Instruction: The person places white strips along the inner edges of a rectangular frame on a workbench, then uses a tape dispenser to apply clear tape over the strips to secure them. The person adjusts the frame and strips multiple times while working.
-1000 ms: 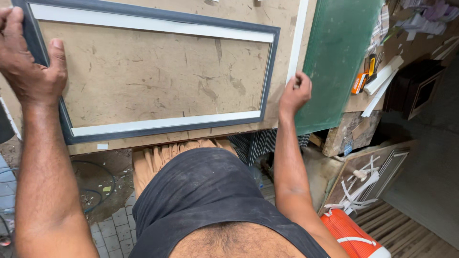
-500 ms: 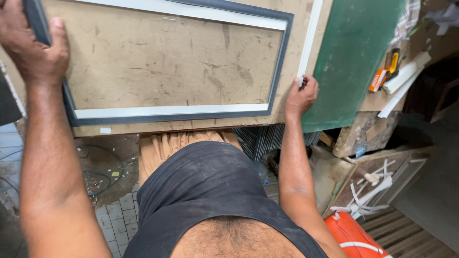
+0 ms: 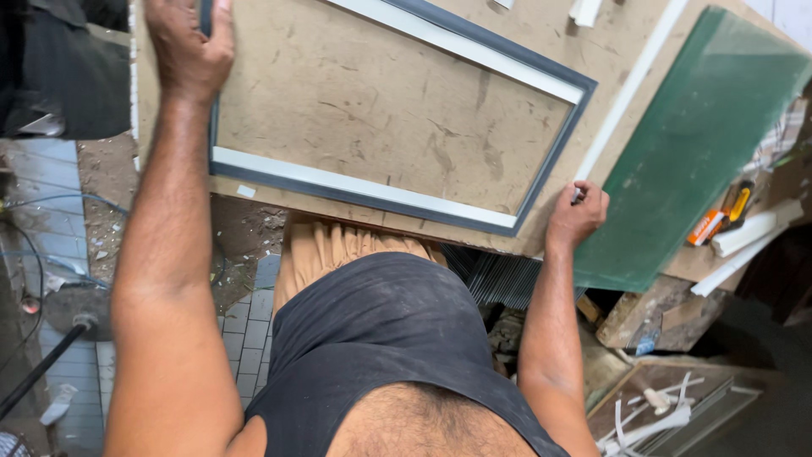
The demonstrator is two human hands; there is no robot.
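The person's left hand (image 3: pixel 188 42) clamps the far-left side of a grey-and-white frame (image 3: pixel 355 188) lying flat on the brown worktop (image 3: pixel 381 110). The right hand (image 3: pixel 577 216) pinches its near-right corner. The frame looks light, stiff and likely to twist; opposite sides seem the best hold.

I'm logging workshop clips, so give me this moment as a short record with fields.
left hand: pressed on the far-left corner of the grey frame
right hand: gripping the frame's near-right corner
frame: rectangular, white inner strip, flat on the brown board
beside it: green glass sheet, right of the board
floor: paving bricks below
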